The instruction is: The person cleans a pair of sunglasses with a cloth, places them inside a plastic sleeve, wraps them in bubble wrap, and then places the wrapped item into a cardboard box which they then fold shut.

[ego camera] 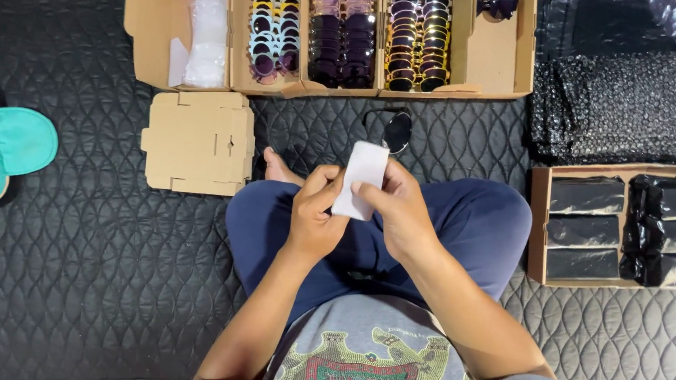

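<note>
Both hands meet over crossed legs in blue trousers: left hand curled shut on the lower edge of a white cloth, right hand pinching its side, fingers closed. At nine o'clock lies a teal cushion; at eleven, flat cardboard boxes. At twelve, one pair of sunglasses on the quilted mat, trays of sunglasses beyond. At three o'clock, a box of black pouches.
</note>
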